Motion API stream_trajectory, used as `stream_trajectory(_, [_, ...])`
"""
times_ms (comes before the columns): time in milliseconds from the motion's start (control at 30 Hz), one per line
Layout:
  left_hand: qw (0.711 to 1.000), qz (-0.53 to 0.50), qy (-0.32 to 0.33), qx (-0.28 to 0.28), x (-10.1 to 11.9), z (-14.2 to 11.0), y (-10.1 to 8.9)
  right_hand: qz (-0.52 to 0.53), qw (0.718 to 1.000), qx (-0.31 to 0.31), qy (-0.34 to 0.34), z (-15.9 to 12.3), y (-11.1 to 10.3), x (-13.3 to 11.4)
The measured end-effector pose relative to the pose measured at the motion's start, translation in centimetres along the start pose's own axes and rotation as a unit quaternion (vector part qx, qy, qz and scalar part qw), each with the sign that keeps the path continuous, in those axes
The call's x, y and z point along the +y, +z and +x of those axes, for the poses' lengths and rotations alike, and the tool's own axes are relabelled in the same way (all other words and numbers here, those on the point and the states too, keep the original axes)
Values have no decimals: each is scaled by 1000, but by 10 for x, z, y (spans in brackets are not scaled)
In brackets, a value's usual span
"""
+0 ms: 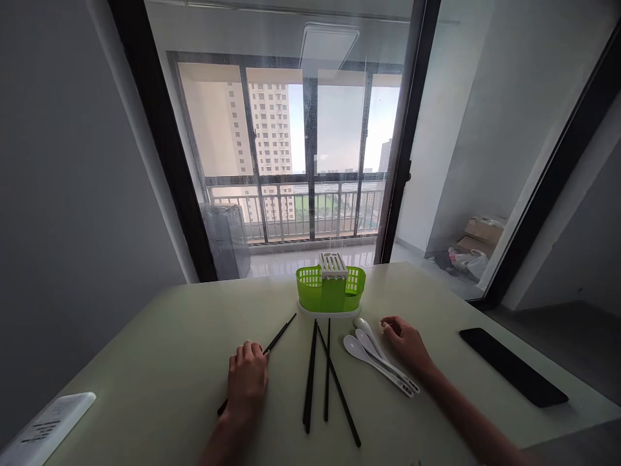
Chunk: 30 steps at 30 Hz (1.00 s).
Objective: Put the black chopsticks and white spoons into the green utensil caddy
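Observation:
My left hand [247, 375] rests on the table with its fingers curled over a pair of dark chopsticks [280, 333], whose ends stick out ahead of and behind it. More black chopsticks [309, 378] lie between my hands, two of them crossed. Three white spoons [376, 356] lie just left of my right hand [405, 343]. That hand's fingers are bent together; a small pale spot shows at the fingertips, too small to name. Beyond the chopsticks stands a green utensil basket [310, 294] with a white slotted top piece [332, 264] and a white base.
A long black flat object [512, 366] lies on the table's right side. At the left front edge is a white box-like item [53, 424] with dark print. Past the pale table [194, 323], a glass door with dark frames opens onto a balcony.

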State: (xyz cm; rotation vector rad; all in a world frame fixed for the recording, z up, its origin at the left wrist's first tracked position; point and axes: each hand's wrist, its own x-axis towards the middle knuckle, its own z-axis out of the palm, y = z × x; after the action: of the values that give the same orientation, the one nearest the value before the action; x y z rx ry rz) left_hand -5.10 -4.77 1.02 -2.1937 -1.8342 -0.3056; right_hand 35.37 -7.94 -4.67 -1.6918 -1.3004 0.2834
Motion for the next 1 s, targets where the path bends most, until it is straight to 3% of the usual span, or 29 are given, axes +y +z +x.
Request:
stream_trajectory(200, [1000,25,3,6,-1,1,6,-1,1000,-6,-4,0,0,1])
stream_trajectory(1000, [999,1,51,8,2,0,0,-7,1000,-6,-3,-1,1,3])
